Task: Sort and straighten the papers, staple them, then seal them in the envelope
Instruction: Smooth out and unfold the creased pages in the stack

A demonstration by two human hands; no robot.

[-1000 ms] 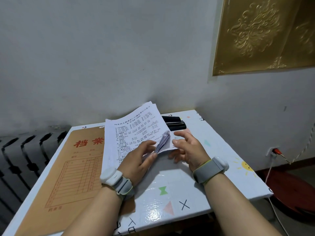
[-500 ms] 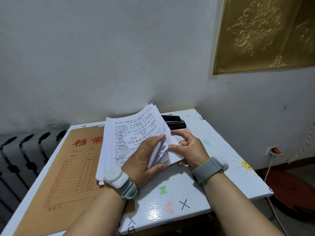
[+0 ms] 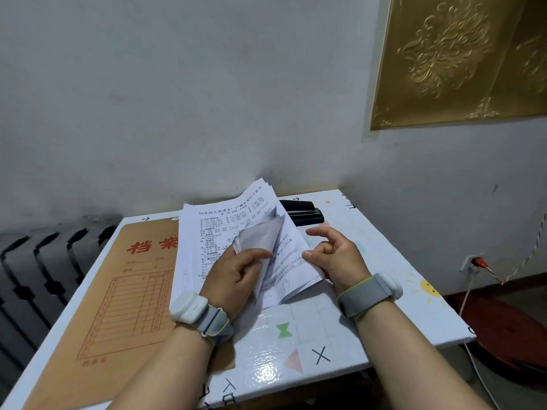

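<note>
On the table (image 3: 370, 321), left hand (image 3: 233, 279) grips the papers (image 3: 207, 229) — right hand (image 3: 334, 258) beside

Home room: radiator (image 3: 44, 261), gilt wall panel (image 3: 458, 60)

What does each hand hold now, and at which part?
The left hand grips the papers by the upper sheets' lifted right corner; the right hand only touches the sheets below.

Radiator (image 3: 44, 261), patterned table (image 3: 370, 321), gold panel (image 3: 458, 54)
</note>
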